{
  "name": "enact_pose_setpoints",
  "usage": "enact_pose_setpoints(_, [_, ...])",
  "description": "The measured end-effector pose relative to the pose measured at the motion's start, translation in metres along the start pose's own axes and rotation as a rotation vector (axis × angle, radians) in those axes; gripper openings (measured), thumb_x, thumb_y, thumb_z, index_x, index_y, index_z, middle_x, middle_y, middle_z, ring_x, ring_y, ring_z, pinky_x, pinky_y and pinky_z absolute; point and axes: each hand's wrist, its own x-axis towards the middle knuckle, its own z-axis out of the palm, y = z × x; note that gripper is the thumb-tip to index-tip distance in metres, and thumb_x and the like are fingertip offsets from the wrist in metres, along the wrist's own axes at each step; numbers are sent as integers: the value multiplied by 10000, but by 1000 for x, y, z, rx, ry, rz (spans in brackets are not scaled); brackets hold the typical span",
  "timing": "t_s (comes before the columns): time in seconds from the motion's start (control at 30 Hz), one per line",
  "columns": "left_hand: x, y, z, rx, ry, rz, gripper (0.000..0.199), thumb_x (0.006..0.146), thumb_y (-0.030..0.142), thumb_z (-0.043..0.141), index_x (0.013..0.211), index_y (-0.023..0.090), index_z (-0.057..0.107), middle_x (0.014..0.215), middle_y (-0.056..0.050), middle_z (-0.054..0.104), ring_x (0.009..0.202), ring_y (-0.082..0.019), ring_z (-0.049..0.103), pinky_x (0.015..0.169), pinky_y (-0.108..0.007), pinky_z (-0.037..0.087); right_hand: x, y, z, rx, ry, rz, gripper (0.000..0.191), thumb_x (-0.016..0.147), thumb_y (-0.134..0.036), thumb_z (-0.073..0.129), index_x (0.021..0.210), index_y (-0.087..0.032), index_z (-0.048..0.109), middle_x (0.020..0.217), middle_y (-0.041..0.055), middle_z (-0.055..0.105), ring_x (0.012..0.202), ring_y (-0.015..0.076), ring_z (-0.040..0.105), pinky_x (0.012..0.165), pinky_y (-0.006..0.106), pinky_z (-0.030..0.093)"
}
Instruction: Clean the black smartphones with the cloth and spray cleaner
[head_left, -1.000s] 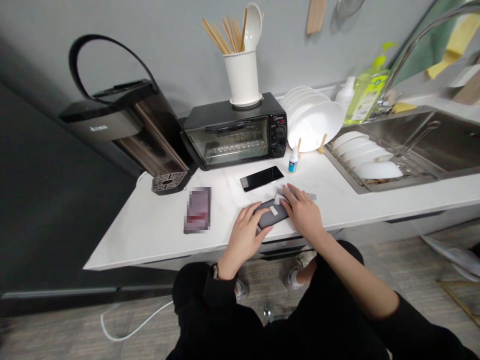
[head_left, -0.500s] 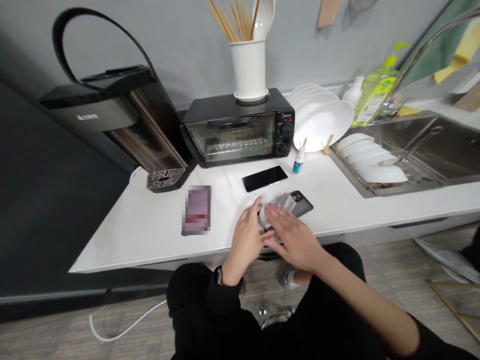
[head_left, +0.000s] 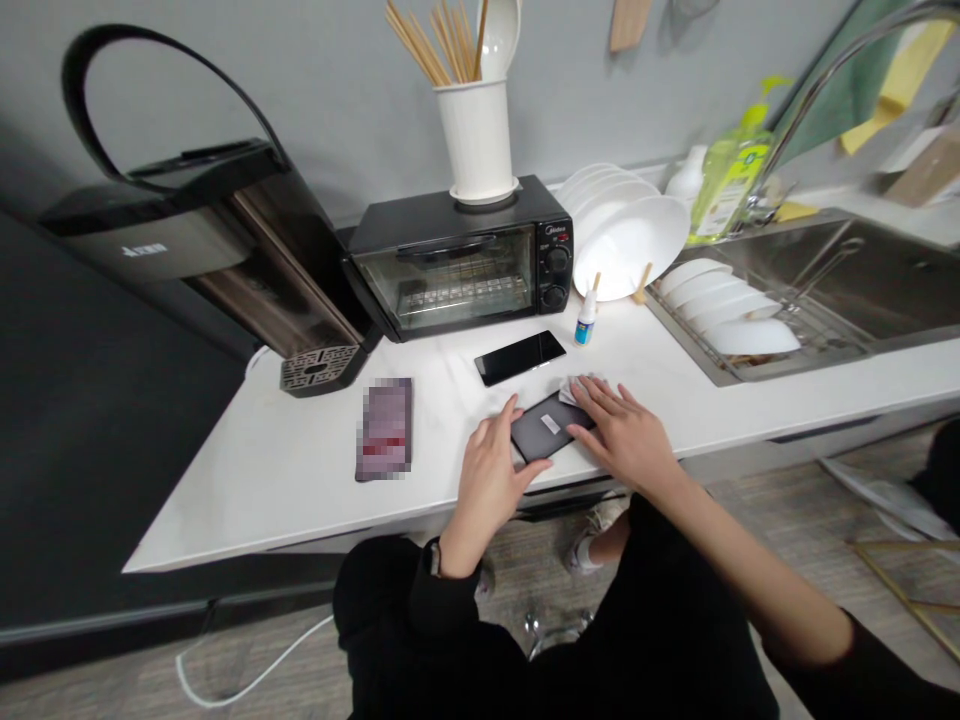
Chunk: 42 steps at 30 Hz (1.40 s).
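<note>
A dark grey phone point(head_left: 551, 425) lies back up near the counter's front edge, with a small pale label in its middle. My left hand point(head_left: 491, 465) grips its left end between thumb and fingers. Pressed on the phone's right end by my right hand point(head_left: 622, 430) is a light grey cloth point(head_left: 571, 391); the fingers lie nearly flat and hide most of it. Behind them a second phone point(head_left: 520, 358) rests with its black glossy face up. A small white spray bottle point(head_left: 586, 318) with a blue label stands to the right of that phone.
A purple flat item point(head_left: 385, 430), partly pixelated, lies on the white counter point(head_left: 300, 490) at left. Behind are a black drink dispenser point(head_left: 300, 270), a toaster oven point(head_left: 457, 270) and white plates point(head_left: 634, 245). Bowls point(head_left: 750, 335) sit in the sink point(head_left: 885, 275) at right.
My right hand has slid rightward with the cloth along the phone, uncovering the phone's middle and label. My left hand stays at the left end. The whole view has shifted slightly.
</note>
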Motion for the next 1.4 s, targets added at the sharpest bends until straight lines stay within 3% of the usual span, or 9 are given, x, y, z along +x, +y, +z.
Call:
enact_pose_setpoints(0.13, [-1, 1, 0, -3, 7, -9, 1021, 825, 277, 850, 1632, 288, 224, 1436, -118, 620, 1306, -323, 573, 1114, -515, 469, -6, -4, 2, 78, -82, -170, 769, 1013, -626, 516, 1610, -156, 399, 1637, 167, 430, 1514, 334, 428, 1212, 568, 415])
enact_pose_setpoints(0.3, [-1, 3, 1, 19, 16, -19, 1029, 810, 300, 868, 1628, 290, 243, 1441, -112, 623, 1314, -323, 563, 1113, -504, 466, -10, -1, -1, -8, 15, 2, 668, 1048, -541, 491, 1579, -138, 453, 1602, 198, 473, 1504, 378, 432, 1193, 630, 407])
enact_pose_setpoints(0.43, [0, 3, 0, 25, 3, -7, 995, 842, 280, 839, 1632, 298, 234, 1445, -111, 620, 1301, -313, 567, 1114, -496, 463, -12, -2, 3, 97, -80, -186, 751, 1022, -606, 508, 1610, -154, 395, 1643, 162, 425, 1539, 330, 384, 1225, 578, 394])
enact_pose_setpoints(0.57, [1, 4, 0, 45, 2, -10, 1013, 822, 322, 861, 1627, 280, 247, 1437, -123, 625, 1299, -327, 565, 1105, -506, 464, -15, 2, 4, 23, 30, 4, 679, 1052, -525, 488, 1625, -177, 376, 1624, 180, 451, 1534, 362, 385, 1221, 648, 352])
enact_pose_setpoints(0.7, [1, 3, 2, 42, 4, -7, 980, 847, 315, 836, 1628, 283, 245, 1450, -121, 618, 1315, -314, 559, 1118, -498, 457, -14, -2, 5, 99, -53, -162, 812, 1015, -640, 496, 1633, -138, 339, 1659, 171, 393, 1557, 328, 348, 1238, 579, 364])
enact_pose_setpoints(0.83, [3, 2, 3, 59, -12, -6, 970, 858, 292, 816, 1635, 284, 236, 1458, -119, 612, 1319, -314, 556, 1123, -504, 452, 0, -12, 10, 11, 1, 21, 736, 1048, -594, 450, 1583, -89, 423, 1606, 213, 465, 1514, 364, 420, 1232, 636, 332])
enact_pose_setpoints(0.93, [5, 1, 3, 63, -36, -5, 927, 880, 216, 759, 1643, 257, 233, 1441, -138, 608, 1293, -304, 569, 1098, -482, 478, 10, -22, 14, 69, -62, -81, 827, 1007, -661, 485, 1548, -36, 462, 1623, 236, 425, 1522, 357, 407, 1250, 563, 343])
enact_pose_setpoints(1.3, [12, 8, 9, 58, -32, -43, 911, 890, 209, 747, 1635, 261, 225, 1467, -106, 625, 1309, -303, 554, 1109, -476, 465, 4, -9, 6, 86, -136, -203, 831, 997, -701, 472, 1568, -97, 450, 1633, 177, 432, 1542, 312, 381, 1272, 570, 290])
enact_pose_setpoints(1.4, [12, 9, 9, 50, -10, -50, 901, 886, 292, 781, 1618, 276, 256, 1475, -92, 620, 1329, -310, 547, 1118, -488, 454, 3, -4, 6, -23, -59, -72, 679, 1044, -604, 450, 1572, -178, 470, 1642, 137, 429, 1565, 367, 318, 1253, 684, 231])
